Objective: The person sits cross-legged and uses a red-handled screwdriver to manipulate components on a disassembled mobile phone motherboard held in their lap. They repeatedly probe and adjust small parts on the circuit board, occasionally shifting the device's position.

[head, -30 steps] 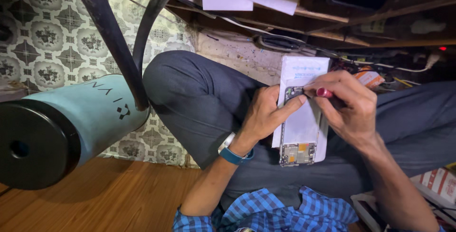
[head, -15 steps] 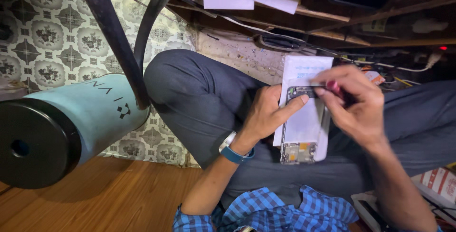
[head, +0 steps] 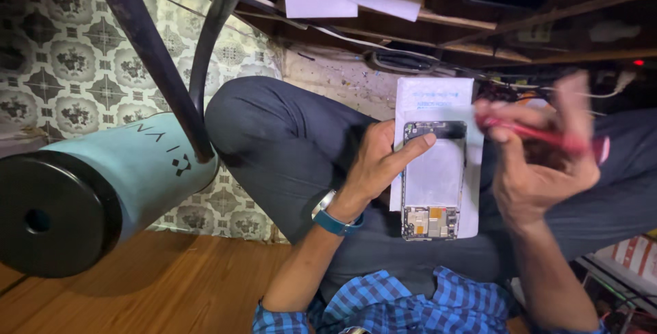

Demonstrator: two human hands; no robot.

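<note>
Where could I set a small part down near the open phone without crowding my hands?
Bare wooden floor lies below the teal cylinder, left of the left hand. The white packet shows a free strip above the phone. Around the right hand with its red tool, and the shelf clutter behind, it is crowded.

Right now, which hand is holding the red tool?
The right hand, blurred and lifted beside the opened phone, grips the red tool. The left hand, with the blue wristband, only rests fingers on the phone.

The person wears a blue and dark checked shirt [head: 404, 303] with sleeves rolled up near the elbows, and dark grey trousers [head: 287, 142]. A blue-strapped wristwatch [head: 333, 219] circles the left wrist; both hands are bare.
</note>
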